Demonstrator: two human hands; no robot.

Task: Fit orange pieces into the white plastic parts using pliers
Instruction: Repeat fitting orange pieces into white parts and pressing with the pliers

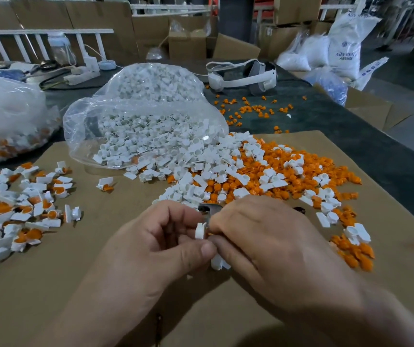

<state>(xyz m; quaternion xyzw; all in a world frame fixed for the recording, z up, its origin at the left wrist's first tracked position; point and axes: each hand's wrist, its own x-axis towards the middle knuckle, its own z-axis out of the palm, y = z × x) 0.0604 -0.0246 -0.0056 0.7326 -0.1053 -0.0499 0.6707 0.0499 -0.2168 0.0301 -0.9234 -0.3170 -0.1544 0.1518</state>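
Here left hand [158, 236] pinches white part [200, 230]; right hand [263, 236] touching it, closed around pliers [207, 209]; orange pieces [301, 176] heaped beyond right hand.

White parts [175, 156] — orange pieces [301, 171] — brown cardboard [100, 246]

both forearms are bare with no sleeves in view, and the left hand [158, 242] and right hand [271, 242] wear no gloves or rings.
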